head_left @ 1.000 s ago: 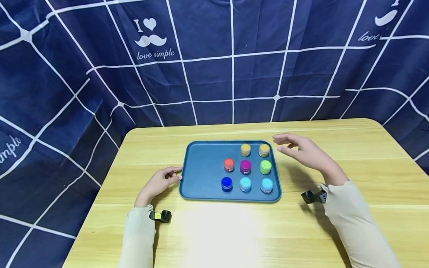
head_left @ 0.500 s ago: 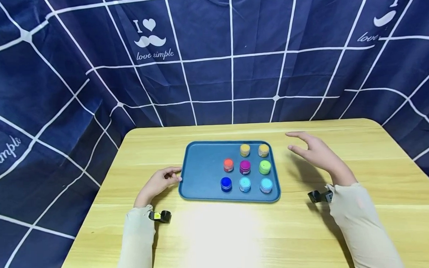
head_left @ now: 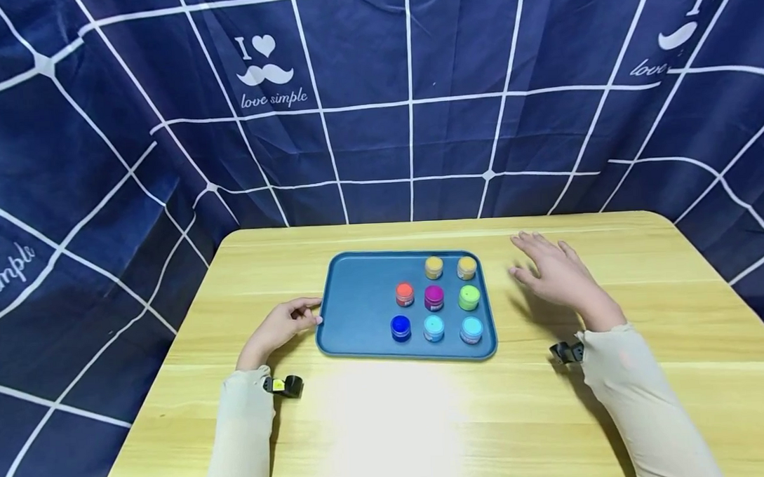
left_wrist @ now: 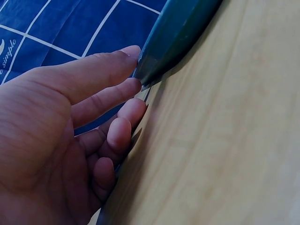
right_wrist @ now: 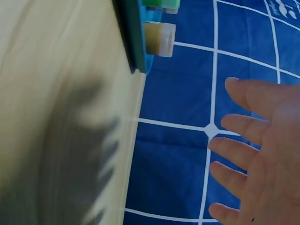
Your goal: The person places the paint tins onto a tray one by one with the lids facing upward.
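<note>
A blue tray [head_left: 359, 295] lies on the wooden table. Small lidded paint jars stand on its middle and right: two yellow ones [head_left: 433, 267], a red one [head_left: 405, 294], a purple one [head_left: 433, 298], a green one [head_left: 469, 297], a dark blue one [head_left: 400, 328] and two light blue ones [head_left: 433, 328]. At the tray's left rim, my left hand [head_left: 280, 330] pinches the edge between thumb and forefinger, other fingers curled below. My right hand [head_left: 557, 274] hovers apart from the tray's right side, fingers spread, holding nothing.
The wooden table [head_left: 395, 420] has a bright glare patch in front of the tray. A dark blue curtain [head_left: 366, 141] with white lines hangs behind and at the left. Each wrist carries a small black camera [head_left: 291, 386].
My right hand has drawn back to the right, away from the tray's upper right corner, and its fingers have spread. My left hand and the jars keep their places.
</note>
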A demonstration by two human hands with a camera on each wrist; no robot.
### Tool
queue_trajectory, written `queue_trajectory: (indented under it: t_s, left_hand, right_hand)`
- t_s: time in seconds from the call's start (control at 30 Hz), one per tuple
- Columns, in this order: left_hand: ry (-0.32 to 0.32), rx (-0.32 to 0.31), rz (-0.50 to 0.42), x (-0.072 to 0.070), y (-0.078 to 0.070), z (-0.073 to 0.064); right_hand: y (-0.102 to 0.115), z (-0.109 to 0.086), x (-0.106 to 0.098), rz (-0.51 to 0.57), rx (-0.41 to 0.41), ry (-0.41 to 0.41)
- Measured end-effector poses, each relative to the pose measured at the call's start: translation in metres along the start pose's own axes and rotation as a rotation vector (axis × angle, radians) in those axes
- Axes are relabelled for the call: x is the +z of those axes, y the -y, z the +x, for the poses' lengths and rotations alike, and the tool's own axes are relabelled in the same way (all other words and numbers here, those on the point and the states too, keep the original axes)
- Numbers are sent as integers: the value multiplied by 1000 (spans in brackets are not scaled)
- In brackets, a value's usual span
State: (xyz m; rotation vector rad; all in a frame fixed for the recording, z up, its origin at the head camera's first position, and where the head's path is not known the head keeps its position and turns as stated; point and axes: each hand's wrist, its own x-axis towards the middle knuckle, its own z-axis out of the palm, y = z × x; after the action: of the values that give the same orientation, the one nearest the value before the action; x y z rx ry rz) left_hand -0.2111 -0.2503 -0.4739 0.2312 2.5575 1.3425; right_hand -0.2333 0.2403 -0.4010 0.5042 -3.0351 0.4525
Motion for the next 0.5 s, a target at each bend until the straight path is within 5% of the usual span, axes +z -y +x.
queue_trajectory:
  t_s: [0.27, 0.5]
  left_hand:
    - [1, 3, 0, 0, -2, -1]
    - [-7, 13, 1, 0, -2, 1]
  right_hand:
    - [-1, -3, 4, -68, 40, 72]
    - [-3, 0, 9, -117, 78, 55]
